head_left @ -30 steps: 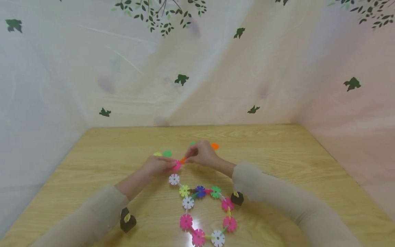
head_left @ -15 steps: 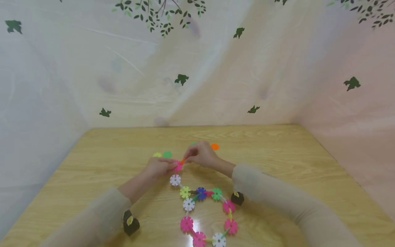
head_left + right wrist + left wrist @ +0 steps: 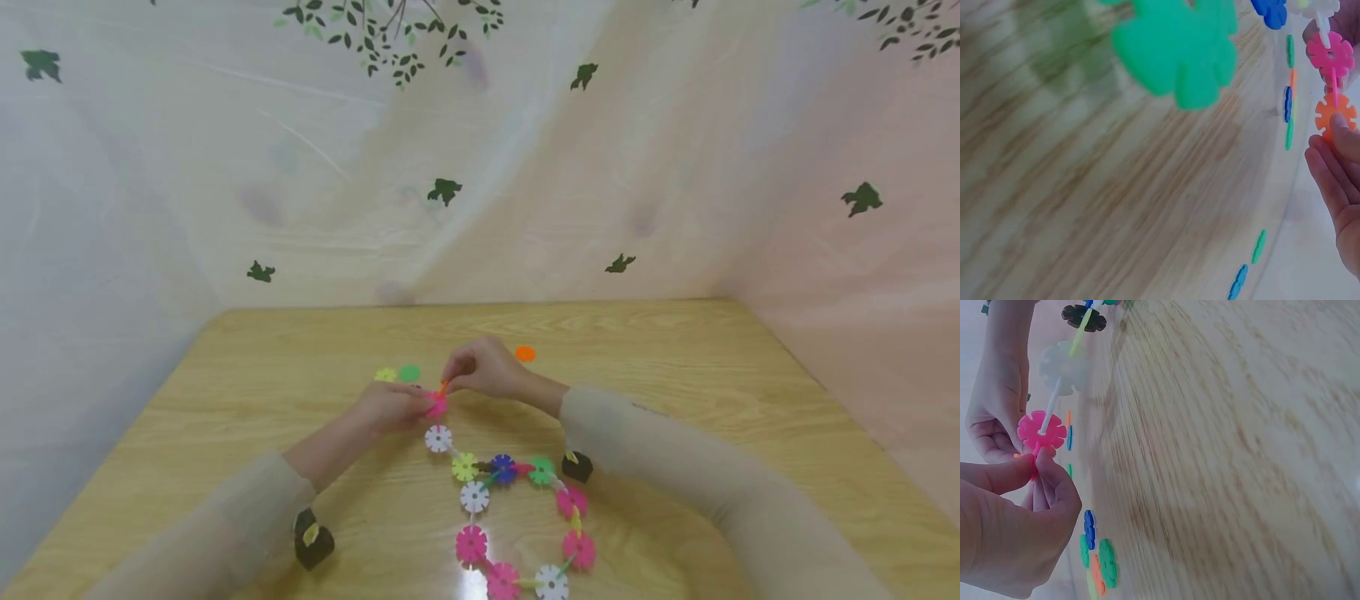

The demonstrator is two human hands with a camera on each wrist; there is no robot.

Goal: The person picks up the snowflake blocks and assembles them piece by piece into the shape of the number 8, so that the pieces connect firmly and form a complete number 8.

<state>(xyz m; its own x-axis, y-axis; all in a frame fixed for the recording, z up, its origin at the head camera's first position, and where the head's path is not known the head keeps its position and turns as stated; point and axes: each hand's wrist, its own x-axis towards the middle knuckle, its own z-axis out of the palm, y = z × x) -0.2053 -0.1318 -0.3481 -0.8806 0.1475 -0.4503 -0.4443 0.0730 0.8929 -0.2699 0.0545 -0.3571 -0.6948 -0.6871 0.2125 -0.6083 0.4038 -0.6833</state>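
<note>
My left hand (image 3: 396, 403) pinches a pink snowflake disc (image 3: 1035, 459) between thumb and fingers, at the end of a chain of linked snowflake discs. A second pink disc (image 3: 1041, 430) is slotted crosswise into it. My right hand (image 3: 487, 368) pinches an orange snowflake disc (image 3: 1334, 117), thumb on its face, its slotted edge meeting the edge-on pink disc. Below the hands in the head view, the chain runs through a white disc (image 3: 438, 438) and a yellow disc (image 3: 465, 467) into a ring of pink, white, green and blue discs.
Loose discs lie on the wooden table (image 3: 675, 350) beyond the hands: a yellow one (image 3: 386, 375), a green one (image 3: 408, 372) and an orange one (image 3: 526, 353). Dark wrist cameras hang under both sleeves. A printed white cloth (image 3: 480, 150) rises behind the table.
The orange disc has turned from slanting to more upright against the pink disc. Both hands stay together, and the chain has shifted slightly right in the head view.
</note>
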